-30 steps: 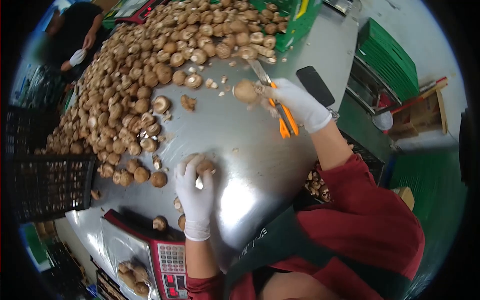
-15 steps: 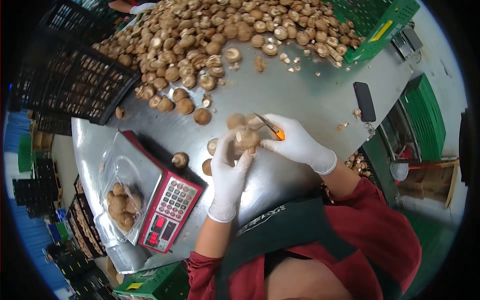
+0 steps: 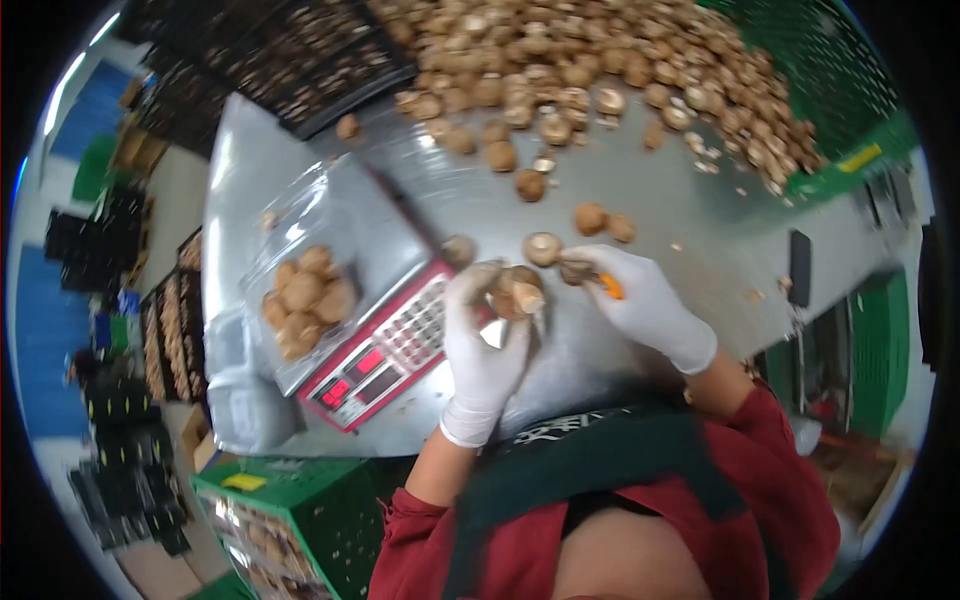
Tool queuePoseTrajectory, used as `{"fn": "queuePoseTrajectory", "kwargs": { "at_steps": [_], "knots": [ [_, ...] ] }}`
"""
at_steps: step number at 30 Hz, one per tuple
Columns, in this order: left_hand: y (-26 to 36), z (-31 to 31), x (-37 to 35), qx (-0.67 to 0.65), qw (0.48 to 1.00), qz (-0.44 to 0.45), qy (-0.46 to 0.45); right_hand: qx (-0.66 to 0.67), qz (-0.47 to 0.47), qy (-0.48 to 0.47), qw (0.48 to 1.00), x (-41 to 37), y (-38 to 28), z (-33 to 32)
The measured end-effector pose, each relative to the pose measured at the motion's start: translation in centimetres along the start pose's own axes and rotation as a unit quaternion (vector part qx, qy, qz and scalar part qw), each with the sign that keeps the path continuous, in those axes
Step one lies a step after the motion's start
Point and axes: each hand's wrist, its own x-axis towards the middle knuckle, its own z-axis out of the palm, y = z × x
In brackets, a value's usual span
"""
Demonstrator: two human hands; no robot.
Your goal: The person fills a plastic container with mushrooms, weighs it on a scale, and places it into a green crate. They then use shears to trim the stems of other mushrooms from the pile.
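Observation:
My left hand, in a white glove, is closed round a brown-capped mushroom whose pale stem points toward my right side. My gloved right hand grips a small knife with an orange handle. At the fingertips of that hand is another mushroom; blur hides how firmly it is held. Just beyond lies a mushroom with its pale underside up, and two more mushrooms rest cap up farther off.
Left of my hands stands a red scale with a clear plastic bag of mushrooms on it. A big mushroom heap covers the table's far side, between a black crate and a green crate. A phone lies at right.
My view has turned, shifting the scale and heap in the picture. My hands have drawn apart: the right, with the knife, has moved from the held mushroom to another one.

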Motion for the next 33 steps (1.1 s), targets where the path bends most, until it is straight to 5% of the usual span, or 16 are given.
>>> {"fn": "queuePoseTrajectory", "kwargs": {
  "at_steps": [1,5,7,12,15,19,22,26,29,33],
  "knots": [
    [0.1,-0.9,-0.4,-0.082,0.996,-0.031,0.002,0.001,-0.006,0.002,1.000,0.3,-0.3,0.1],
    [1.9,-9.1,1.5,0.151,0.980,0.077,0.102,-0.008,0.017,-0.012,1.000,1.5,-0.8,-0.3],
    [1.6,-14.0,2.4,0.170,0.971,-0.011,0.166,-0.027,0.002,-0.015,1.000,2.1,-0.4,-0.3],
    [-0.5,-22.1,4.8,0.316,0.903,-0.040,0.290,-0.038,-0.002,-0.030,0.999,2.9,-1.2,0.6],
    [-1.9,-23.3,3.6,0.346,0.920,-0.111,0.149,-0.033,-0.003,-0.045,0.998,3.2,-1.5,1.3],
    [-1.5,-22.1,1.3,0.349,0.905,-0.127,0.206,-0.027,-0.028,-0.066,0.997,4.0,-2.0,2.4],
    [-1.0,-22.7,0.6,0.447,0.881,-0.114,0.102,-0.032,-0.052,-0.090,0.994,5.2,-3.2,3.4],
    [-2.3,-23.2,-0.9,0.347,0.924,-0.084,0.137,0.060,-0.066,-0.131,0.987,7.5,-4.9,5.8],
    [-3.1,-24.1,-1.0,0.248,0.926,-0.086,0.271,0.142,0.087,-0.235,0.957,9.8,-8.2,6.8],
    [-2.8,-25.0,-0.4,0.182,0.913,-0.077,0.358,0.257,0.152,-0.267,0.916,11.1,-8.8,8.4]
  ]
}}
